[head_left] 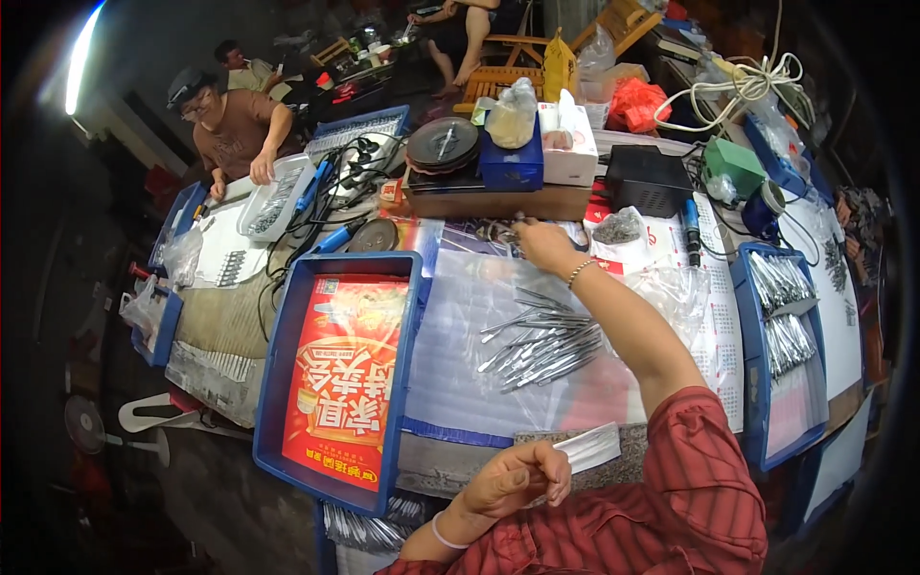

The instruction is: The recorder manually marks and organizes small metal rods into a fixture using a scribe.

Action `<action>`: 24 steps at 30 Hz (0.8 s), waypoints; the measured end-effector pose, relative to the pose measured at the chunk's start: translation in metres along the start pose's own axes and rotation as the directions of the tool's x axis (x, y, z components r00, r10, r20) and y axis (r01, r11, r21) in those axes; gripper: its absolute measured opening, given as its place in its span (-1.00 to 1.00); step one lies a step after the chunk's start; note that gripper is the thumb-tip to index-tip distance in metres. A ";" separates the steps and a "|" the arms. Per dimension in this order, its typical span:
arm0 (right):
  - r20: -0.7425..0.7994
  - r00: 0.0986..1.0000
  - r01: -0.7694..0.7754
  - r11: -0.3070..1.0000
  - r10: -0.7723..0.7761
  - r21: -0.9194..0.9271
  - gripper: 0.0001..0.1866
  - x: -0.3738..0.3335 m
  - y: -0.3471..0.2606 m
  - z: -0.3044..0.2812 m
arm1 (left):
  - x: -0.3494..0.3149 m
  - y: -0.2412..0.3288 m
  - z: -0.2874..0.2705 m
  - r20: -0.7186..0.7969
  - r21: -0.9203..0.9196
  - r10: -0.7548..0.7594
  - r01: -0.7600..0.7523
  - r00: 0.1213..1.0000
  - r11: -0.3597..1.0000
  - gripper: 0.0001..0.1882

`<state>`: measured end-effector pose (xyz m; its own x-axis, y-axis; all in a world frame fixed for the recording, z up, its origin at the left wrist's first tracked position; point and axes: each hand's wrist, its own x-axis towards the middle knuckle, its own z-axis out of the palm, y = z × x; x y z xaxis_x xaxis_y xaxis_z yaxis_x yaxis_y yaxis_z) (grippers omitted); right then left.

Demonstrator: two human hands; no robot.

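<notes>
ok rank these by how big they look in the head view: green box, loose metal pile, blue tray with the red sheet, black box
Largest to smallest:
1. blue tray
2. loose metal pile
3. black box
4. green box

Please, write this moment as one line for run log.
left hand: half-curled near body | right hand: reaching before brown box, grip unclear | silvery metal pieces: loose pile on plastic sheet

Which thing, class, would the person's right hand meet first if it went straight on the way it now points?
Probably the front of the long brown box: the right hand points forward and leftward at it. Depth is unclear, so it might brush the small items beside its fingertips first.
</notes>
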<state>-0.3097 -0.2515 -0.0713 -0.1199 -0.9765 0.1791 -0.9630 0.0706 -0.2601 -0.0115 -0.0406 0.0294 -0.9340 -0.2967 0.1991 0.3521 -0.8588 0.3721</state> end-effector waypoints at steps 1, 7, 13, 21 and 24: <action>0.043 0.998 -0.043 0.997 0.046 -0.065 -0.72 -0.002 0.004 -0.012 | -0.004 0.001 -0.002 0.004 0.001 -0.001 0.001 1.000 1.000 -0.58; -0.056 0.971 -0.234 0.971 0.231 -0.053 -0.76 -0.026 0.040 -0.031 | -0.028 0.006 -0.026 -0.126 -0.030 0.077 -0.081 0.989 0.996 -0.58; 0.090 0.961 -0.258 0.965 0.260 -0.040 -0.77 -0.027 0.023 -0.047 | -0.014 0.025 -0.033 -0.489 0.744 0.158 0.316 0.858 0.588 -0.70; -0.074 0.997 -0.049 0.976 0.034 -0.213 -0.78 -0.036 -0.026 -0.036 | -0.003 0.049 -0.085 -0.138 0.805 0.620 0.452 0.773 -0.384 -0.58; 0.016 0.998 -0.059 0.998 0.059 -0.010 -0.65 -0.027 -0.028 -0.020 | -0.010 0.035 -0.092 -0.194 0.720 0.615 0.536 0.764 -0.440 -0.50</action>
<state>-0.2846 -0.2234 -0.0497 -0.1728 -0.9738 0.1479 -0.9566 0.1302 -0.2607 0.0045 -0.1064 -0.0425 -0.5092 -0.8358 0.2054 -0.6122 0.5194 0.5962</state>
